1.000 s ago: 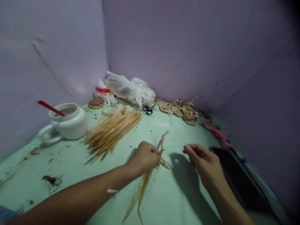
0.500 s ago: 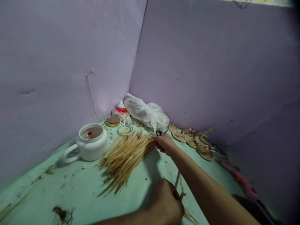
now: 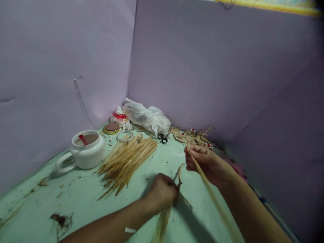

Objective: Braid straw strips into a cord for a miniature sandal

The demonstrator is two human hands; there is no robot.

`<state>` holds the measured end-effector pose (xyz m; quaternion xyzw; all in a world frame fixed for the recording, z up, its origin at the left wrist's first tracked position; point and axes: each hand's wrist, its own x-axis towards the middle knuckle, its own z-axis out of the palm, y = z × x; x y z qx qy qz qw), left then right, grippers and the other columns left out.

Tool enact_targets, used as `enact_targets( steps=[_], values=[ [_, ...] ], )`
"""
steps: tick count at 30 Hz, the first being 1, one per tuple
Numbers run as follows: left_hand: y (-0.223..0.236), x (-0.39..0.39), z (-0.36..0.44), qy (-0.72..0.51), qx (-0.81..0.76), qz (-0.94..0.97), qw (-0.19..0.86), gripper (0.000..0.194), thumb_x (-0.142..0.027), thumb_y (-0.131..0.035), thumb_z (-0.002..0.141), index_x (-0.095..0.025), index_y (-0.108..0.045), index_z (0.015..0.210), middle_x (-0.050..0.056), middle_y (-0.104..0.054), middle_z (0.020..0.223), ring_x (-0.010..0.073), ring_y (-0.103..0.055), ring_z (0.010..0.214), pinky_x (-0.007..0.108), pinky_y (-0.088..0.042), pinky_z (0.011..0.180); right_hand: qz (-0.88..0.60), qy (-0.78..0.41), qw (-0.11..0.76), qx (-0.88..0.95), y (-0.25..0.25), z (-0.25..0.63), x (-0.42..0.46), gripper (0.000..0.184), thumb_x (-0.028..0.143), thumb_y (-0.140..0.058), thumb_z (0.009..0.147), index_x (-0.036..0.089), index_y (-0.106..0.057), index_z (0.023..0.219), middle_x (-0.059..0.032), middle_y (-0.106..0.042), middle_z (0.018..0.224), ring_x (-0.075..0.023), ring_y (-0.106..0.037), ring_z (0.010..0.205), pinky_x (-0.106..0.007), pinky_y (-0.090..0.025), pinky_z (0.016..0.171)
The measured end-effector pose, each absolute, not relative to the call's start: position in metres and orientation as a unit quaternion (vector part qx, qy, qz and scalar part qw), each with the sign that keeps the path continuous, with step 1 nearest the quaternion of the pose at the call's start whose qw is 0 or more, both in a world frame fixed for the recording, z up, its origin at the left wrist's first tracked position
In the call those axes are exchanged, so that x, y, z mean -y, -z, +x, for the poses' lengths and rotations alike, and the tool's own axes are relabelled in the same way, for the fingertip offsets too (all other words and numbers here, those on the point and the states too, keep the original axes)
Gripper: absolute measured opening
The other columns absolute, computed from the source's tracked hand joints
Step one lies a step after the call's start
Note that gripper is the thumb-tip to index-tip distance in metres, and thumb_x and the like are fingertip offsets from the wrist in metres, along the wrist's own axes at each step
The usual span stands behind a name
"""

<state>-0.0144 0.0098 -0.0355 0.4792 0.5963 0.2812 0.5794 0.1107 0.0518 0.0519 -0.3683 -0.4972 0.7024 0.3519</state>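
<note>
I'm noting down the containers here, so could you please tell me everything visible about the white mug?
The white mug looks glossy, perhaps ceramic, with a rounded body, a raised rim and a looped handle pointing left. It stands upright on the green surface, left of the straw bundle. A red stick leans inside. No hand touches it.

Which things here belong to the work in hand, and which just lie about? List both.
In use, it seems: twisted strip in left hand; pale strip in right hand; straw bundle.
Lying about, likely: white mug; plastic bag; dark fibre tangle.
</note>
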Motion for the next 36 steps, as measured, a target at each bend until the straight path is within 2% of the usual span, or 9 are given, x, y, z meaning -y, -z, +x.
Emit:
enact_targets(
  steps=[4, 10, 13, 17, 22, 27, 29, 32, 36],
  values=[
    [0.038, -0.009, -0.012, -0.301, -0.571, 0.468, 0.603, 0.007, -0.009, -0.048, 0.054, -0.012, -0.054, 0.053, -0.004, -0.046, 0.037, 0.0048, -0.031, 0.031, 0.018, -0.021, 0.034, -0.436, -0.671, 0.316, 0.509, -0.016, 0.149, -0.003, 0.025, 0.037, -0.058, 0.070, 0.014, -0.056, 0.062, 0.0005, -0.052, 0.056, -0.0074, -0.046, 0.049, -0.021, -0.039, 0.052],
    [0.034, -0.005, -0.011, -0.293, -0.548, 0.467, 0.630, 0.004, -0.015, -0.053, 0.056, -0.013, -0.050, 0.056, -0.003, -0.051, 0.041, 0.0031, -0.028, 0.026, 0.018, -0.014, 0.029, -0.484, -0.608, 0.424, 0.465, 0.038, 0.141, 0.016, 0.020, 0.032, -0.063, 0.064, 0.013, -0.057, 0.068, 0.0045, -0.047, 0.050, -0.0045, -0.035, 0.043, -0.018, -0.025, 0.042],
    [0.028, -0.005, -0.011, -0.299, -0.543, 0.452, 0.641, 0.007, -0.016, -0.055, 0.057, -0.012, -0.049, 0.056, -0.002, -0.051, 0.041, 0.0020, -0.027, 0.025, 0.017, -0.013, 0.029, -0.494, -0.564, 0.442, 0.492, 0.041, 0.138, 0.015, 0.016, 0.028, -0.063, 0.064, 0.014, -0.057, 0.066, 0.0026, -0.051, 0.055, -0.0059, -0.041, 0.048, -0.019, -0.030, 0.046],
    [0.022, -0.004, -0.011, -0.313, -0.522, 0.452, 0.652, 0.009, -0.017, -0.057, 0.056, -0.011, -0.049, 0.055, -0.002, -0.052, 0.041, 0.0015, -0.028, 0.024, 0.016, -0.013, 0.029, -0.438, -0.570, 0.466, 0.516, 0.034, 0.137, 0.017, 0.014, 0.027, -0.061, 0.064, 0.014, -0.057, 0.068, -0.0041, -0.060, 0.079, -0.0112, -0.053, 0.067, -0.023, -0.039, 0.061],
    [0.014, -0.002, -0.014, -0.319, -0.505, 0.462, 0.656, 0.009, -0.016, -0.058, 0.056, -0.010, -0.051, 0.056, -0.001, -0.054, 0.043, 0.0009, -0.029, 0.025, 0.016, -0.014, 0.030, -0.473, -0.579, 0.445, 0.493, 0.033, 0.131, 0.018, 0.016, 0.027, -0.062, 0.064, 0.013, -0.055, 0.068, 0.0014, -0.055, 0.057, -0.0068, -0.045, 0.049, -0.019, -0.033, 0.047],
    [0.010, -0.003, -0.016, -0.298, -0.496, 0.473, 0.664, 0.008, -0.016, -0.058, 0.057, -0.010, -0.052, 0.056, 0.000, -0.054, 0.044, 0.0004, -0.029, 0.026, 0.017, -0.012, 0.030, -0.477, -0.579, 0.460, 0.474, 0.036, 0.131, 0.017, 0.019, 0.029, -0.064, 0.062, 0.015, -0.052, 0.065, 0.0048, -0.050, 0.050, -0.0049, -0.040, 0.042, -0.018, -0.028, 0.041],
    [0.009, -0.005, -0.018, -0.292, -0.497, 0.470, 0.668, 0.008, -0.016, -0.057, 0.057, -0.010, -0.053, 0.057, 0.000, -0.054, 0.044, 0.0001, -0.028, 0.025, 0.017, -0.011, 0.030, -0.477, -0.564, 0.457, 0.496, 0.034, 0.133, 0.018, 0.018, 0.030, -0.064, 0.062, 0.015, -0.054, 0.064, 0.0027, -0.053, 0.054, -0.0060, -0.043, 0.046, -0.019, -0.031, 0.044],
    [0.009, -0.005, -0.020, -0.286, -0.500, 0.469, 0.669, 0.006, -0.015, -0.056, 0.057, -0.010, -0.053, 0.057, -0.001, -0.053, 0.043, 0.0002, -0.027, 0.025, 0.017, -0.010, 0.031, -0.451, -0.553, 0.452, 0.536, 0.030, 0.136, 0.018, 0.016, 0.029, -0.063, 0.063, 0.014, -0.056, 0.064, -0.0031, -0.061, 0.072, -0.0098, -0.052, 0.061, -0.021, -0.038, 0.055],
    [0.008, -0.003, -0.019, -0.279, -0.499, 0.480, 0.665, 0.006, -0.015, -0.055, 0.056, -0.010, -0.053, 0.058, 0.000, -0.054, 0.044, 0.0008, -0.029, 0.025, 0.017, -0.012, 0.030, -0.448, -0.561, 0.431, 0.546, 0.032, 0.135, 0.019, 0.015, 0.028, -0.059, 0.067, 0.014, -0.054, 0.067, 0.0002, -0.057, 0.061, -0.0076, -0.047, 0.052, -0.020, -0.034, 0.049]
  ],
)
